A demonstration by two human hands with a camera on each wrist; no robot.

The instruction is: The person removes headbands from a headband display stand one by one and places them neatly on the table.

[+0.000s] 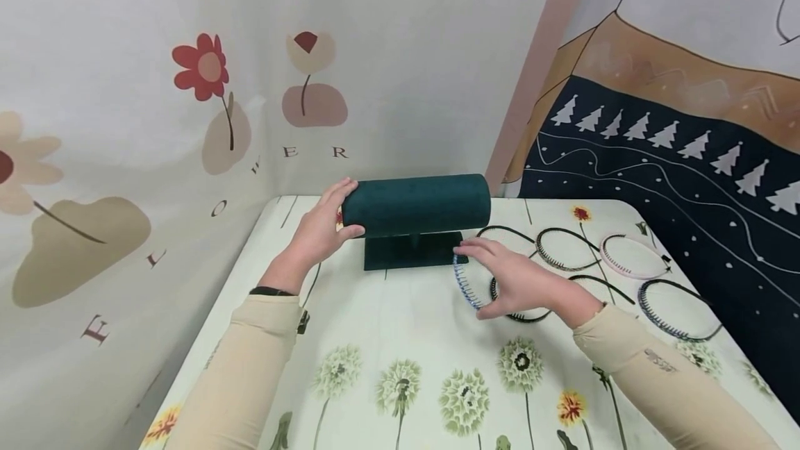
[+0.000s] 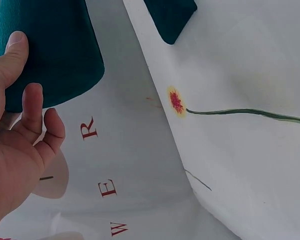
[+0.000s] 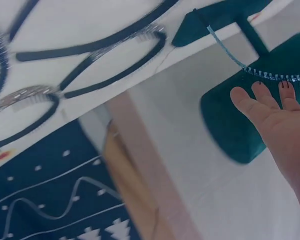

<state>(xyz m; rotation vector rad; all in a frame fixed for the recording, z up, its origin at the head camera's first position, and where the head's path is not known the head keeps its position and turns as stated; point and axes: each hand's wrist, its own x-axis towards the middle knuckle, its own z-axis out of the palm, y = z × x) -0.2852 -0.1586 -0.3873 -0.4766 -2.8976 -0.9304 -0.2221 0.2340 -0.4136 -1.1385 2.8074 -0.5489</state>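
Observation:
A dark green velvet display stand (image 1: pixel 415 203), a padded roll on a flat base, stands at the back of the table. My left hand (image 1: pixel 317 229) grips the roll's left end, thumb in front. Seen from the left wrist, that thumb presses the velvet (image 2: pixel 49 50) while two fingers curl free of it. In front of the base's right corner, my right hand (image 1: pixel 521 280) holds a blue toothed headband (image 1: pixel 464 282) between thumb and fingers. The right wrist view has the fingertips along the headband's teeth (image 3: pixel 280 76), overlapping the roll; the thumb is hidden there.
Several more headbands lie on the table's right side, among them a pink one (image 1: pixel 615 266) and a dark toothed one (image 1: pixel 653 318). One black headband (image 1: pixel 530 318) is partly behind my right hand. Printed curtains (image 1: pixel 400 89) hang behind the flowered tablecloth (image 1: pixel 375 325).

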